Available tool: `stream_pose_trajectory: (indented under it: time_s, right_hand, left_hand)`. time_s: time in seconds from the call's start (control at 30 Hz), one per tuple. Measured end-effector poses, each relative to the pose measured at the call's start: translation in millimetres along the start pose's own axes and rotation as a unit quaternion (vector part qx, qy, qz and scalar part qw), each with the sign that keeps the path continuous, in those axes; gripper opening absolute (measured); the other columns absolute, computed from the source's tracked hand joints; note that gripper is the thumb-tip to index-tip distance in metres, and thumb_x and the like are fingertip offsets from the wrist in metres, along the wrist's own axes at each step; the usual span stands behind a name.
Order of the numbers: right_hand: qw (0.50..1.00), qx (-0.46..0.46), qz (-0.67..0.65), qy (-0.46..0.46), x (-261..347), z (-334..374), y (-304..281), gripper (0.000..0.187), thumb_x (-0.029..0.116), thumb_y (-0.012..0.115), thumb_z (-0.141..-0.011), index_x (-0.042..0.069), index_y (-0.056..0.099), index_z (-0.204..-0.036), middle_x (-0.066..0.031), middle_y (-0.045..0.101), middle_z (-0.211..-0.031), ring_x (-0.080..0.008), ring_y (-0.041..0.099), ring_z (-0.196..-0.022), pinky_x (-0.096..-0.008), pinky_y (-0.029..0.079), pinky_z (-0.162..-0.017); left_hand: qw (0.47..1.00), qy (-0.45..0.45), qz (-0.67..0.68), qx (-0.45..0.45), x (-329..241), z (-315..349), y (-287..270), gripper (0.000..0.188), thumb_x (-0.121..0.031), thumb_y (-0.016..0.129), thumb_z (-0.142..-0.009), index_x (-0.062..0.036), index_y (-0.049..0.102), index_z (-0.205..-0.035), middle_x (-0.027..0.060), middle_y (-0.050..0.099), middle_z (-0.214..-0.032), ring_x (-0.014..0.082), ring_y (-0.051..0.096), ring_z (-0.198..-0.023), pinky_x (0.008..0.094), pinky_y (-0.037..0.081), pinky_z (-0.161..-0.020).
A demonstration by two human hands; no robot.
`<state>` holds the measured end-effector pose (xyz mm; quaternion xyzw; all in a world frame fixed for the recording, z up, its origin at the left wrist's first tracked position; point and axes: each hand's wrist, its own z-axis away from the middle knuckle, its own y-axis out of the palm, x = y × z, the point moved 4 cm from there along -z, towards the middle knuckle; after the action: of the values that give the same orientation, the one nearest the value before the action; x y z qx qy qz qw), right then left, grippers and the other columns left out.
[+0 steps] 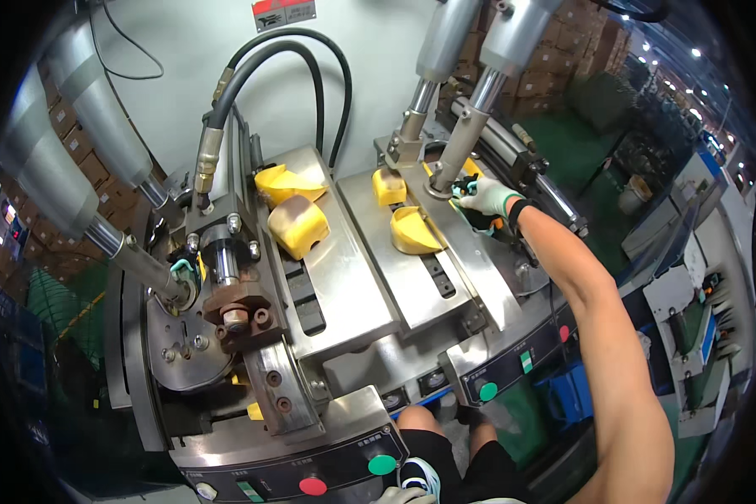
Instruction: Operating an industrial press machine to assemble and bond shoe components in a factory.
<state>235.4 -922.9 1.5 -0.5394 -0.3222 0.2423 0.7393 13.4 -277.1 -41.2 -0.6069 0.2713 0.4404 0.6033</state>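
Note:
My right hand (489,198), in a pale glove, reaches to the right side of the metal machine. Its fingers are closed on a black and teal shoe upper (476,217) with an orange patch, beside the base of a steel piston. Part of that upper is hidden by the hand and machine. At the lower edge my left hand (401,496), also gloved, shows only in part. It is closed on a dark shoe upper (418,475) with pale blue and white lacing, held over my lap.
Yellow pads (298,227) and a yellow block (415,230) sit on the steel plates. Pistons (147,269) and black hoses (281,46) rise around them. The front panel carries a red button (312,486) and green buttons (382,464). Stacked cartons (554,50) stand behind.

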Motion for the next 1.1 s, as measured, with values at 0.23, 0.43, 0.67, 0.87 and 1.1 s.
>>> stream_pose_trajectory:
  time_s: [0.23, 0.43, 0.67, 0.87, 1.1]
  right_hand:
    - [0.936, -0.188, -0.235, -0.183, 73, 202, -34, 0.055, 0.030, 0.068, -0.105, -0.004, 0.056, -0.147, -0.0306, 0.069, -0.138, -0.0432, 0.068, -0.129, -0.0473, 0.054, -0.109]
    - [0.934, -0.164, -0.168, -0.270, 56, 413, 128, 0.088, 0.035, 0.079, -0.097, -0.004, 0.038, -0.164, -0.0340, 0.040, -0.166, -0.0537, 0.038, -0.156, -0.0561, 0.032, -0.131]
    - [0.960, -0.116, -0.147, -0.210, 20, 447, 193, 0.101, 0.041, 0.079, -0.095, -0.005, 0.028, -0.169, -0.0357, 0.025, -0.174, -0.0574, 0.020, -0.163, -0.0646, 0.021, -0.133]
    - [0.855, 0.173, -0.419, -0.254, -45, 604, 167, 0.114, 0.042, 0.084, -0.095, -0.005, 0.016, -0.174, -0.0307, 0.022, -0.179, -0.0378, 0.024, -0.168, -0.0442, 0.025, -0.136]
    - [0.855, -0.205, -0.472, -0.064, -103, 686, 155, 0.090, 0.040, 0.089, -0.093, 0.002, 0.048, -0.163, -0.0212, 0.064, -0.150, -0.0318, 0.066, -0.137, -0.0421, 0.052, -0.117]
  left_hand:
    - [0.998, 0.013, -0.008, 0.060, 1, 4, -3, 0.039, -0.024, 0.070, -0.102, -0.0125, 0.070, -0.139, 0.0139, 0.066, -0.135, 0.0394, 0.060, -0.123, 0.0476, 0.050, -0.106]
    - [0.994, 0.102, -0.027, -0.024, -2, 3, 13, 0.036, -0.023, 0.073, -0.101, -0.0137, 0.073, -0.135, 0.0137, 0.069, -0.131, 0.0394, 0.064, -0.122, 0.0475, 0.056, -0.102]
    - [0.992, 0.027, -0.056, -0.110, -21, 6, 18, 0.036, -0.022, 0.075, -0.097, -0.0175, 0.075, -0.133, 0.0111, 0.069, -0.126, 0.0333, 0.074, -0.108, 0.0434, 0.063, -0.088]
    - [0.977, 0.047, -0.062, -0.199, -84, -43, 20, 0.024, -0.019, 0.078, -0.097, -0.0095, 0.080, -0.119, 0.0141, 0.073, -0.114, 0.0334, 0.076, -0.096, 0.0403, 0.062, -0.083]
    - [0.952, 0.263, -0.154, -0.022, -220, -146, 106, 0.037, -0.018, 0.080, -0.094, -0.0048, 0.073, -0.128, 0.0188, 0.071, -0.118, 0.0391, 0.071, -0.106, 0.0457, 0.060, -0.089]
